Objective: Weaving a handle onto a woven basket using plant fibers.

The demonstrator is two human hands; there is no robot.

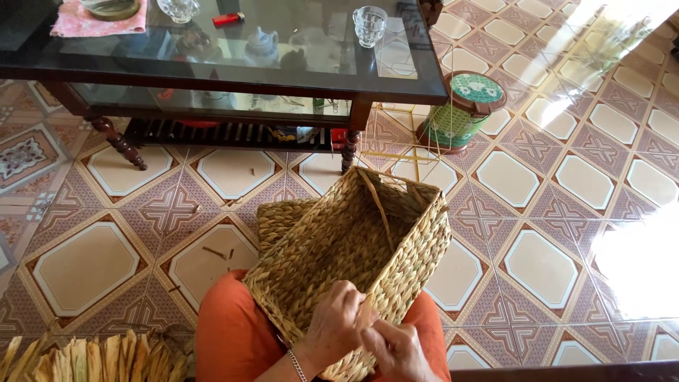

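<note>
On our lap, our left hand (338, 320) and right hand (397, 348) pinch a straw strand (378, 212) at the rim of the woven basket (353, 247). Dried straw (92, 357) lies left; beyond stand a green stool (463, 106) and the glass bench (212, 56).

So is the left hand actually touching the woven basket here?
Touching. The head view shows the left hand resting on the near rim of the woven basket, fingers curled over the weave, with no gap between them.

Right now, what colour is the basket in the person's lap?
The basket is straw-tan, woven in a braided pattern; the head view shows it clearly.
</note>
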